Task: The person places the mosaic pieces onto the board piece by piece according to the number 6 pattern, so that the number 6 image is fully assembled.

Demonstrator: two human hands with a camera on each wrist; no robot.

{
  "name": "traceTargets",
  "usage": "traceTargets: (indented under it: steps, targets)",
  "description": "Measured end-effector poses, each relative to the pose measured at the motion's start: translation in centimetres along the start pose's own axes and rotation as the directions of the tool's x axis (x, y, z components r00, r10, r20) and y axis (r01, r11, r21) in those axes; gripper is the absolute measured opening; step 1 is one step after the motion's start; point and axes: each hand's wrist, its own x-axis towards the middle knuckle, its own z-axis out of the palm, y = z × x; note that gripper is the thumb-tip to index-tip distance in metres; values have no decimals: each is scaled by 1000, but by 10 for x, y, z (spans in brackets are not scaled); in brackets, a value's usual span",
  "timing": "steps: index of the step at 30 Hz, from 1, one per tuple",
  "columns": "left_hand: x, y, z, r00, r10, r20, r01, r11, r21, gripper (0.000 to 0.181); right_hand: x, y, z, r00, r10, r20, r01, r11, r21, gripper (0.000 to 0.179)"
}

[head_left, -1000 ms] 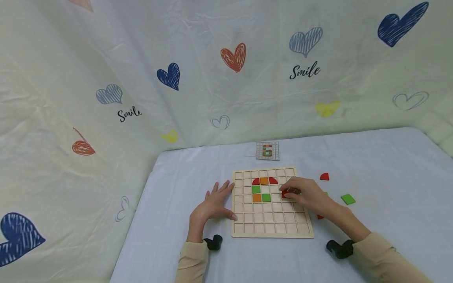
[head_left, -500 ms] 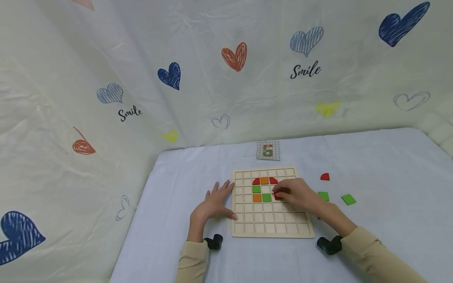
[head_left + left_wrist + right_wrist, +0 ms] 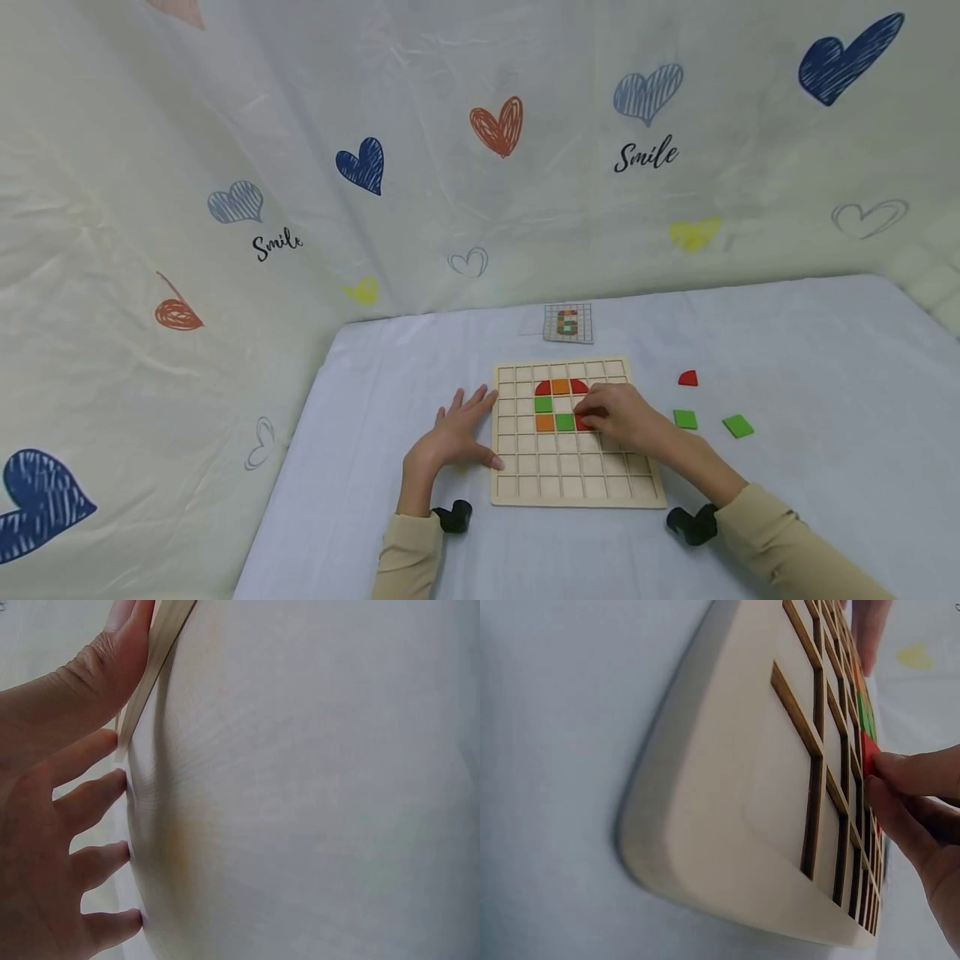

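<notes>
Red tile pinched over the grid, board braced at nine o'clock

The red tile [image 3: 584, 423] lies near the middle of the wooden grid board [image 3: 577, 492], just beside a green tile [image 3: 564, 422] at its nine o'clock. The right hand [image 3: 618, 414], reaching in from four o'clock, pinches it between thumb and fingers with barely a gap; those fingers hide whether it sits fully in its cell. If it is off square, it could catch on the raised ridges and stay tilted, and a sideways slip might nudge the green tile. The left hand [image 3: 453, 433] touches the board's nine o'clock edge, fingers spread wide and grasping nothing; a hard push from the right with slack bracing could slide the board. Outward, at two to three o'clock, a red quarter-round [image 3: 687, 379], a green square [image 3: 685, 419] and a green piece [image 3: 738, 426] lie loose on the bench [image 3: 825, 500], where a sweeping forearm might scatter them. A patterned card [image 3: 567, 323] lies at twelve.
</notes>
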Motion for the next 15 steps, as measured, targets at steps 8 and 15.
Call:
traceTargets:
  steps: [8,15]
  targets:
    - [-1,0,0,1000,-4,3,4,1000,-2,112,-3,-1,-1,999,-38,-29,38,999,22,19]
    - [-2,1,-1,1000,-1,4,1,1000,-7,112,-5,-3,-5,999,-39,-13,40,999,17,16]
